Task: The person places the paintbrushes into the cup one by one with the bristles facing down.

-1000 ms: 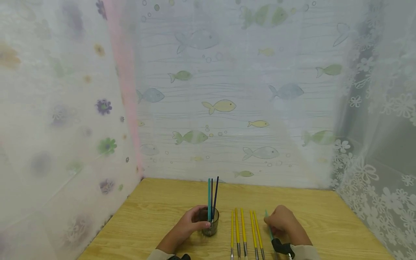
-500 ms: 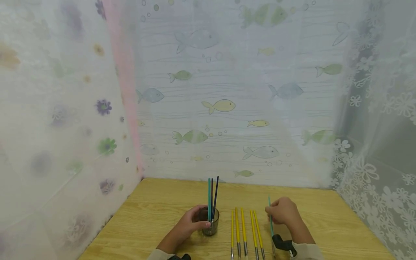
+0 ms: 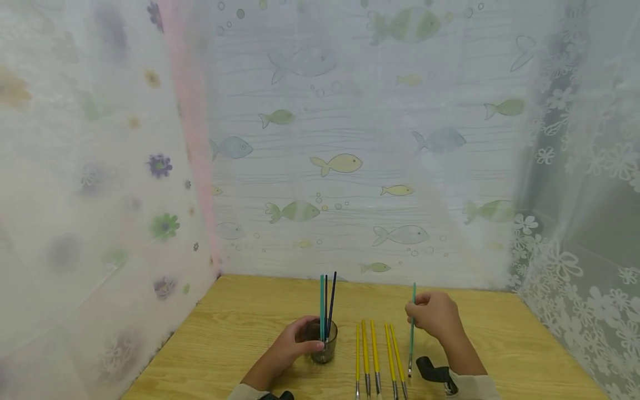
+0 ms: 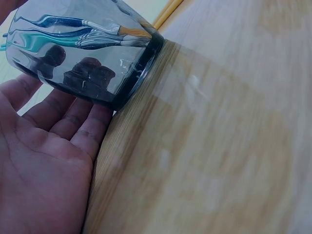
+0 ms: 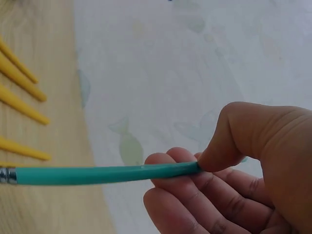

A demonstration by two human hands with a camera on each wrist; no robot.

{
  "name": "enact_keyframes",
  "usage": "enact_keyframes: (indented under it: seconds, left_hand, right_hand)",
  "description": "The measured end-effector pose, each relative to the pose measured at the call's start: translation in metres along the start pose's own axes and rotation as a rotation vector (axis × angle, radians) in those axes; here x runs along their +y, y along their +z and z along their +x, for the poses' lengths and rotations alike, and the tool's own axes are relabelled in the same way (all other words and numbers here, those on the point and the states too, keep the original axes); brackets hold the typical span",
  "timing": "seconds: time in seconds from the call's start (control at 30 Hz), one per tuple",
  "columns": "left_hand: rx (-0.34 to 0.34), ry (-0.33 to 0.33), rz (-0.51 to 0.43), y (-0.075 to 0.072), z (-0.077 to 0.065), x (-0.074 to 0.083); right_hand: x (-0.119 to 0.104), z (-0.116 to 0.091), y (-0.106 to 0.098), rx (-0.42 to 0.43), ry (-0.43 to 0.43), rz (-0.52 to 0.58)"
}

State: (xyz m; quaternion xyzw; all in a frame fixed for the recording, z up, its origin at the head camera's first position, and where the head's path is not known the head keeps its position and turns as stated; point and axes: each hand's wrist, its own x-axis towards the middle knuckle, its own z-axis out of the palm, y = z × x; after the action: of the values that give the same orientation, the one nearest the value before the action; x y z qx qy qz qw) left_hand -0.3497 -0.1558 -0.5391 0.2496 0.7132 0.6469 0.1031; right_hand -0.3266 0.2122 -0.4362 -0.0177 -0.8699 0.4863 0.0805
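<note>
A teal-handled paintbrush [image 3: 412,341] is pinched between the thumb and fingers of my right hand [image 3: 437,316], bristle end down, to the right of the yellow brushes. In the right wrist view the thumb presses its teal handle [image 5: 107,174] against the fingers. My left hand [image 3: 295,344] grips a dark, see-through glass [image 3: 326,353] on the table, fingers round its far side and thumb in front. Inside the glass stand teal brushes [image 3: 321,300] and dark blue brushes [image 3: 332,297], handles up. Through the glass wall in the left wrist view, their bristles [image 4: 134,36] show near the bottom.
Several yellow-handled paintbrushes [image 3: 375,350] lie side by side between my hands, bristles toward me. The wood-grain table [image 3: 260,300] ends at a fish-print curtain [image 3: 345,222] behind. A flowered sheet [image 3: 125,222] hangs on the left and a lacy one [image 3: 575,278] on the right.
My right hand has risen from the table with the teal paintbrush, moving away from me, and the brush now hangs more upright. The left hand and the glass have stayed put.
</note>
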Motion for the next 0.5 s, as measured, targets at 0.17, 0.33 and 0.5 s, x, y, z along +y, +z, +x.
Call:
enact_keyframes:
  seconds: [0.17,0.33,0.5]
  left_hand:
    - [-0.005,-0.002,-0.003,0.0,0.001,-0.001]
    - [-0.001,-0.011,-0.002,0.0,0.0,-0.001]
    - [-0.003,-0.016,-0.002,0.001,0.0,0.0]
  right_hand:
    - [-0.011,-0.003,0.001,0.028,-0.031,0.052]
    - [-0.024,-0.008,0.002,0.035,-0.044,0.115]
    - [-0.033,-0.013,0.004,0.03,-0.048,0.149]
